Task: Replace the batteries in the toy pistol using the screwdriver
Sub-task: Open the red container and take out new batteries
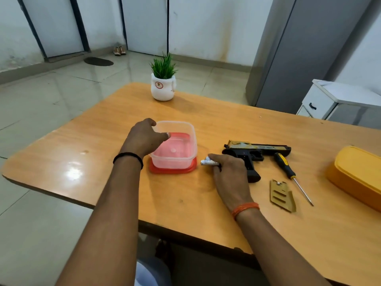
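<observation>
Right hand (228, 168) pinching batteries (207, 162) beside toy pistol (253, 153), left hand (144, 137) gripping container (175, 159)

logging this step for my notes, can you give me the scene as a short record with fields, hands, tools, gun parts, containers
left hand: fingers on the rim of the clear container, which sits on a red lid
right hand: holds batteries beside the container
toy pistol: lying on its side on the table
battery cover: off, lying near the table's front edge
screwdriver: lying untouched between pistol and yellow box
plant pot: at the far edge
</observation>
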